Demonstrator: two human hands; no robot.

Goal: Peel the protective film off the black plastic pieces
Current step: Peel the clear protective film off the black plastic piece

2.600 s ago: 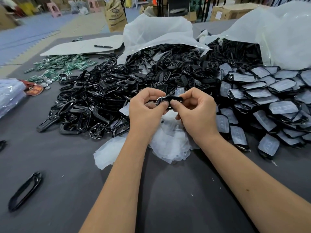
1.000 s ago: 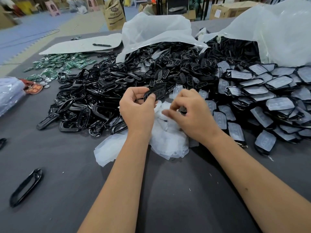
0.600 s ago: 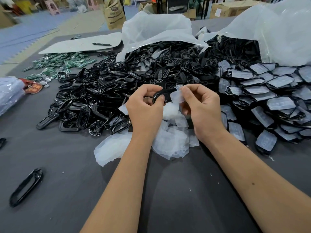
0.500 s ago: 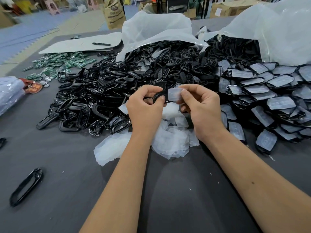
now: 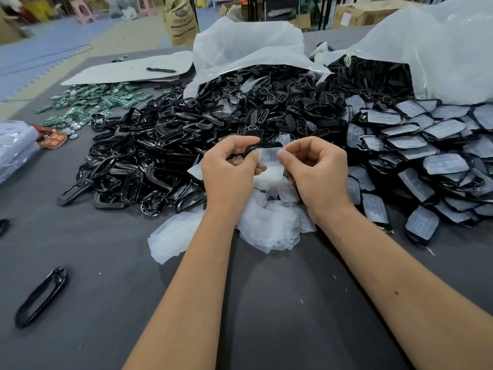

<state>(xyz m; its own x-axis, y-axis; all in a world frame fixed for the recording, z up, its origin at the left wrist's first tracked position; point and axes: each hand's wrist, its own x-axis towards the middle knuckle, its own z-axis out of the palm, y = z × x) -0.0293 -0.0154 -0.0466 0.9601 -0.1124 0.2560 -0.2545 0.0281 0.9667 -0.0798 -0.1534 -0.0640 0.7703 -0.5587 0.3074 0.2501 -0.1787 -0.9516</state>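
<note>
Gripping black piece (image 5: 262,148), left hand (image 5: 229,172), right hand (image 5: 317,169) pinching film (image 5: 269,158)

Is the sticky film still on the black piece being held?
Partly off. The right hand pinches the film, peeled from the black piece.

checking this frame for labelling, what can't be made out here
Head view only:
- black piece in the left hand: mostly hidden by fingers and the film.
- whether that film, pinched by the right hand, is fully off: unclear.
- brown sack print: too small.
</note>
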